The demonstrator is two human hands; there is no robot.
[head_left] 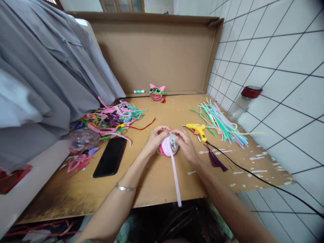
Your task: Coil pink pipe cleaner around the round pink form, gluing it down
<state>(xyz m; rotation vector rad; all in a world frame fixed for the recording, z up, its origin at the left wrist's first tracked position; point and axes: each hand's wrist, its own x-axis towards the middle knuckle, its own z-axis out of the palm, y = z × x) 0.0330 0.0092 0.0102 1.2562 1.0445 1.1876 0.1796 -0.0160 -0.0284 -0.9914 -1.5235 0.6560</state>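
Between my two hands is a small round piece [166, 147] wrapped in rows of pale pink and deeper pink pipe cleaner, with a clear or silvery part showing on its right side. A pale lilac pipe cleaner [175, 179] hangs from it towards the table's front edge. My left hand [158, 137] grips the piece at its upper left, thumb and fingers closed. My right hand [186, 143] is closed at its upper right, fingertips pinching near the top where the two hands meet. Exactly what the fingertips pinch is partly hidden.
A yellow glue gun [198, 130] lies right of my hands, its cord running off right. Beside it are a purple tassel [216, 160] and a pipe cleaner bundle [222, 121]. Leftward are a black phone [110, 157] and tangled pipe cleaners [118, 114]. A cat-eared figure [156, 92] stands behind.
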